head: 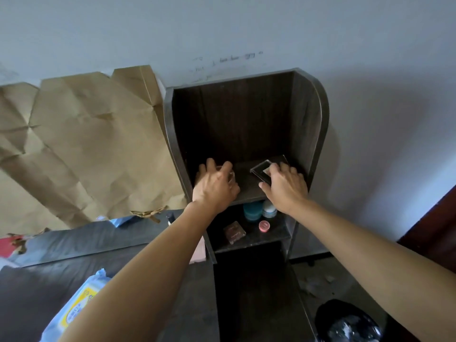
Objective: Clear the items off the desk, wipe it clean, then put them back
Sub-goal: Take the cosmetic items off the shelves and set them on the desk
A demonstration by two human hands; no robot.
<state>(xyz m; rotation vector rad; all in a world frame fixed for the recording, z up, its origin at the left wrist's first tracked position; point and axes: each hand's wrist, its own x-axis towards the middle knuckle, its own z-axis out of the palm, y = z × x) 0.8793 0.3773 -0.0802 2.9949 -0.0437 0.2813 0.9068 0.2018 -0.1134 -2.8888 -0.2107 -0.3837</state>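
Both my hands reach into the top compartment of a dark wooden shelf unit (318,114) at the desk's right end. My left hand (214,185) curls round a small clear glass item (231,176) that is mostly hidden under the fingers. A flat black square case (261,172) with a clear lid lies tilted on the upper shelf board, and my right hand (286,185) grips it. The shelf below carries a teal jar (252,211), a white-and-blue jar (269,209), a small pink round pot (264,226) and a brown compact (234,232).
The dark desk (74,245) stretches to the left, with a blue-and-yellow wipes pack (79,309) at its front. Crumpled brown paper (86,149) covers the wall behind. A black bin (350,322) with a plastic liner stands on the floor at lower right.
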